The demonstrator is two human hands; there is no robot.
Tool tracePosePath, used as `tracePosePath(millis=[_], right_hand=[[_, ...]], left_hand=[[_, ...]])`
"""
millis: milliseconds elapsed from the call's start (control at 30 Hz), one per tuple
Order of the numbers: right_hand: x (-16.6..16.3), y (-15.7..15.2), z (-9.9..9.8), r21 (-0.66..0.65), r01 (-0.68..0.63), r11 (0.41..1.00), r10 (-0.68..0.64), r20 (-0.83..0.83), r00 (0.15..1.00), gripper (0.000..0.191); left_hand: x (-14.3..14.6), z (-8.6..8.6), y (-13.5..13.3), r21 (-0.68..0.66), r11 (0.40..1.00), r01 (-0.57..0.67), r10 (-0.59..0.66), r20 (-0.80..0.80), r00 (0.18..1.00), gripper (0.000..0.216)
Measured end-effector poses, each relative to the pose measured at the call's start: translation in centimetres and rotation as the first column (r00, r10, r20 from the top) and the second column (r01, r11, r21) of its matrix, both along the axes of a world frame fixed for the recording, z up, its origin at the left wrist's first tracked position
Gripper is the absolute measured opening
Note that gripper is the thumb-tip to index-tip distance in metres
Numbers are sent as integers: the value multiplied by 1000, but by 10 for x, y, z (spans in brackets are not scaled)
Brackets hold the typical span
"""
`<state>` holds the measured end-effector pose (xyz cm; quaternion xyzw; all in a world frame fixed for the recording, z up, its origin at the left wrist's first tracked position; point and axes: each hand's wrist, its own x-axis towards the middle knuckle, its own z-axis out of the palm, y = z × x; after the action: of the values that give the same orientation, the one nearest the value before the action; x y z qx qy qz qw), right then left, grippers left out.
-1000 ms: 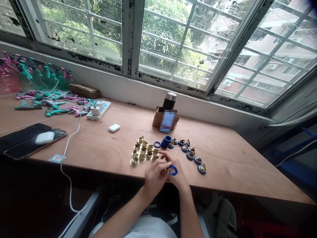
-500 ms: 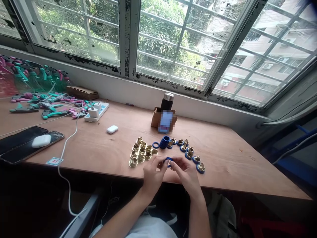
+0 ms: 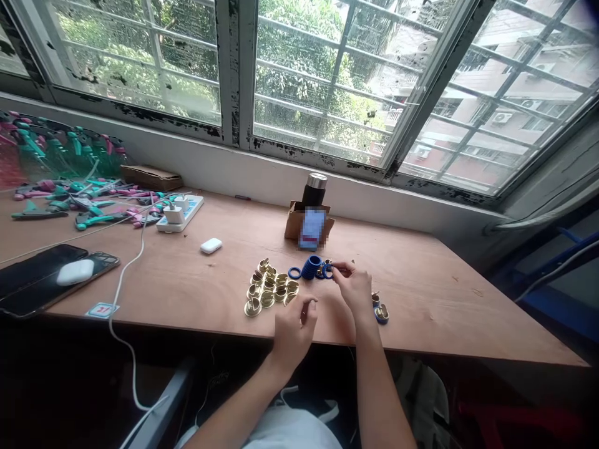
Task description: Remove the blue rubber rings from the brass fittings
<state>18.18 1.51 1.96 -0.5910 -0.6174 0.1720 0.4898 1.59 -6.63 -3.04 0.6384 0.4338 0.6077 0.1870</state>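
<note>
My right hand (image 3: 353,288) reaches over the table and pinches a blue ring (image 3: 328,272) between thumb and fingertips. The ring is just right of a leaning stack of blue rings (image 3: 311,268). A single blue ring (image 3: 294,273) lies flat to the left of that stack. Nearer the table's front edge, my left hand (image 3: 294,325) is loosely curled, its thumb and forefinger apart with nothing visible between them. Beside it, several gold metal pieces (image 3: 267,282) stand in a cluster. Gold pieces set in blue rings (image 3: 382,313) are at right, partly hidden by my right hand.
A dark bottle (image 3: 313,192) stands behind an open cardboard box (image 3: 294,223). A white earbud case (image 3: 211,246), power strip (image 3: 187,212) and phones (image 3: 37,277) are at left. Pink and teal tools (image 3: 93,206) heap farther back. A white cable (image 3: 122,280) hangs over the edge.
My hands have separated. My right hand has moved forward with the blue ring, over the row of ringed gold pieces. My left hand has let go and stays near the front edge.
</note>
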Motion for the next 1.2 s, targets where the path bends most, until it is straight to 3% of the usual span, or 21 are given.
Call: tracePosePath(millis=[233, 367, 533, 1067, 1200], right_hand=[[-5, 31, 26, 36, -113, 993, 112, 26, 993, 21], [-18, 47, 36, -17, -152, 988, 152, 208, 966, 17], [-26, 60, 34, -79, -144, 986, 163, 368, 916, 21], [-23, 58, 33, -111, -134, 985, 165, 357, 919, 20], [-13, 56, 29, -110, -80, 991, 111, 320, 941, 28]], left_hand=[[0, 0, 0, 12, 1000, -6, 7, -33, 999, 16], [-1, 0, 0, 16, 1000, -4, 4, -45, 999, 15], [-1, 0, -1, 23, 1000, -4, 5, -48, 999, 15], [-1, 0, 0, 33, 999, -5, 6, -40, 999, 16], [0, -2, 0, 21, 1000, 1, -1, -32, 999, 16]])
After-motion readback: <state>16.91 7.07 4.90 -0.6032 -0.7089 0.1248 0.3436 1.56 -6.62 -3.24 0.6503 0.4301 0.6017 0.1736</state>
